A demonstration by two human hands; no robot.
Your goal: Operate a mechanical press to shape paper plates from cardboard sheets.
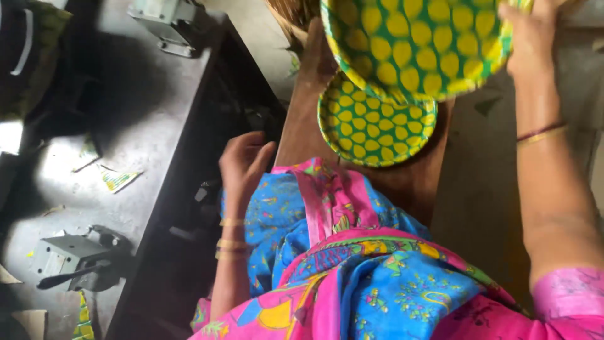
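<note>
My right hand [531, 38] grips the right rim of a large green paper plate with yellow spots [415, 44], held up near the top of view. Under it a smaller plate of the same pattern [371, 129] lies on a brown wooden bench [415, 182]. My left hand [242, 160] hangs with its fingers loosely apart beside the bench's left edge, near the dark gap by the worktable, holding nothing. Bangles sit on both wrists. My blue and pink patterned clothing [352, 283] fills the bottom middle.
A dark metal worktable [126, 126] runs along the left, with a grey lever device [72, 258] at the near end and another metal fixture [167, 22] at the far end. Green-yellow paper scraps [116, 178] lie on it. Concrete floor lies to the right.
</note>
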